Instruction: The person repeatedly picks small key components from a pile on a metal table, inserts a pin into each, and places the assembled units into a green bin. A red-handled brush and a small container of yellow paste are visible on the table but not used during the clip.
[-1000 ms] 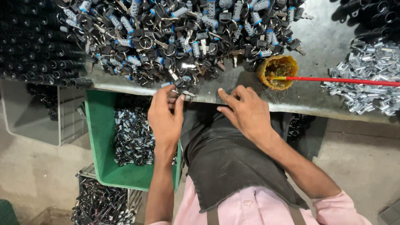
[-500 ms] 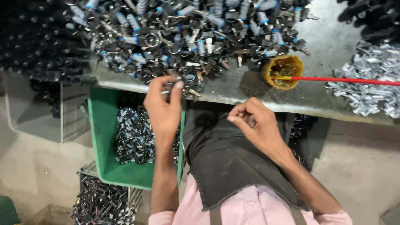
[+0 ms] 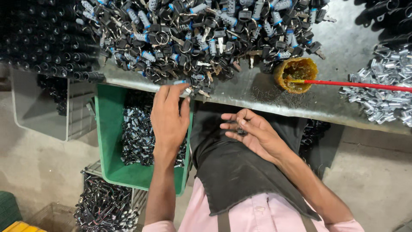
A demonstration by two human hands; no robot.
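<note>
Green crate [image 3: 107, 141] holds small dark metal parts [image 3: 137, 137].

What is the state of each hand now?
Left hand: open, fingertips at the key pile.
Right hand: pinching a small dark part.

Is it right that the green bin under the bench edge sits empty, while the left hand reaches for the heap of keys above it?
Not quite. The green bin is not empty: the head view shows it holding a dark pile of small metal parts. The rest stands: the bin sits under the bench edge, and the left hand reaches with its fingers to the heap of keys above it.
</note>
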